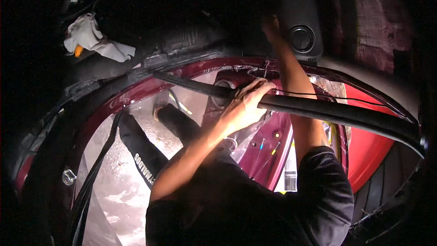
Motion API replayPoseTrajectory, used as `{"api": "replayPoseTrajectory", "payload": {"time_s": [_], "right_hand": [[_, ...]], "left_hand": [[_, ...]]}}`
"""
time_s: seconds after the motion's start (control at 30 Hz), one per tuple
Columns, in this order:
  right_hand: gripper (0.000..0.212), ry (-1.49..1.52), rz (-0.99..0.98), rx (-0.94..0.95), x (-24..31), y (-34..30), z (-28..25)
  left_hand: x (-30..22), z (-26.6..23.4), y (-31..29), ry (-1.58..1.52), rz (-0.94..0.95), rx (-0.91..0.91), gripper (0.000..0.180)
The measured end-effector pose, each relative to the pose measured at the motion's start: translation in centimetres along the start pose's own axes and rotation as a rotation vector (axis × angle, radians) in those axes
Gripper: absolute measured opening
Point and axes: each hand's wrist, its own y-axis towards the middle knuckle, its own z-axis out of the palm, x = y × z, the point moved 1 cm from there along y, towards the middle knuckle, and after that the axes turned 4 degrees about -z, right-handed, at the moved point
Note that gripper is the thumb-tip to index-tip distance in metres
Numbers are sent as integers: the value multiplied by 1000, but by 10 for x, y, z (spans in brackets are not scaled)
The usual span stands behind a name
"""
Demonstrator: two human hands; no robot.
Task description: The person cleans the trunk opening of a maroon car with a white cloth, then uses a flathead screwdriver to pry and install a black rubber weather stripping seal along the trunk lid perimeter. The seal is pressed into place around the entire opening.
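Observation:
My left hand (249, 103) is closed around a long black rubber door seal (327, 111). The seal runs loose across the door opening, from the burgundy car frame (132, 89) at the left to the dark trim at the far right. Beyond it, my right hand (271, 26) reaches up into the dark cabin beside a round air vent (302, 38). Its fingers are lost in shadow, so what they touch cannot be made out. Below the seal lies a burgundy door (268, 148), its inner face bare, with thin cables hanging on it.
A pale cloth (98, 38) with an orange piece lies at the upper left. Another black strip (98, 168) hangs down the left side of the opening. My legs (143, 148) stand on the pale, brightly lit floor. At the right is a red panel (371, 132).

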Motion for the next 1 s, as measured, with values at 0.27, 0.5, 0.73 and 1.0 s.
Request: {"api": "replayPoseTrajectory", "payload": {"time_s": [0.27,0.5,0.73,1.0], "right_hand": [[53,-42,-93,197,11,-2,7],[34,18,-312,-559,-38,-13,77],[39,1081,345,-690,-21,20,80],[42,997,423,-1029,1,29,102]], "left_hand": [[17,-13,13,23,-28,-7,59],[24,-10,25,-40,-8,-3,57],[23,-22,34,52,-37,59,57],[36,-20,34,66,-55,137,72]]}}
